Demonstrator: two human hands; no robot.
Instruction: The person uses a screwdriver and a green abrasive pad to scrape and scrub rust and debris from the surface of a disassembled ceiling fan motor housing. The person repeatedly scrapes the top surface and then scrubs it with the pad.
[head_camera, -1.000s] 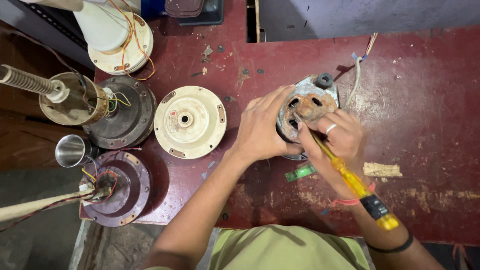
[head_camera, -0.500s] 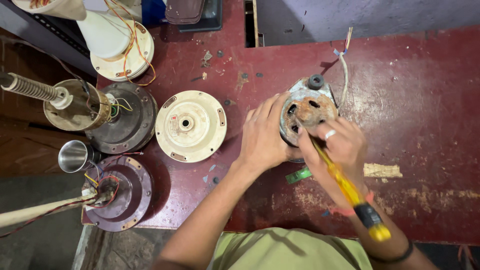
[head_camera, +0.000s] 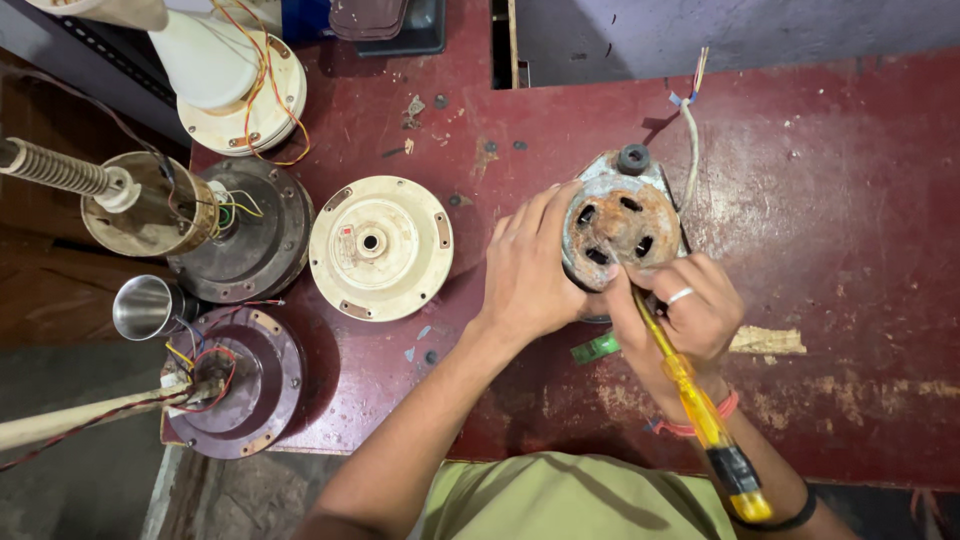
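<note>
Right hand (head_camera: 690, 320): I see it closed in a fist-like grip round the screwdriver, a pale ring on one finger, a red band at the wrist and a dark one further up the forearm.
Screwdriver (head_camera: 700, 410): yellow translucent handle with a black band and a yellow end cap; it slants from the lower right up toward the motor, and I cannot tell where its tip sits, the fingers hide it.
Left hand (head_camera: 530, 270): I note it laid flat with fingers spread and curled against the left flank of the motor, bracing it; it clasps nothing else.
Motor (head_camera: 622, 222): round rusty housing with several dark slots in its face and a dark grey knob at the top rim; it rests on the table between my two hands, touching both.
Cable (head_camera: 690, 130): white lead running up from the motor's right side, ending in bare coloured wire tips.
Green piece (head_camera: 596, 348): small, lying on the table just below the motor, between the wrists.
Table (head_camera: 850, 200): worn dark red top, scuffed, with a pale torn patch to the right of my right hand.
Cream disc (head_camera: 380, 246): round cover with a centre hole, just left of the left hand, apart from it.
Further left: a dark round motor body (head_camera: 262, 240) with coloured wires, a maroon one (head_camera: 245, 385) below it, a steel cup (head_camera: 145, 306) between them, a cream cover (head_camera: 245, 90) above.
</note>
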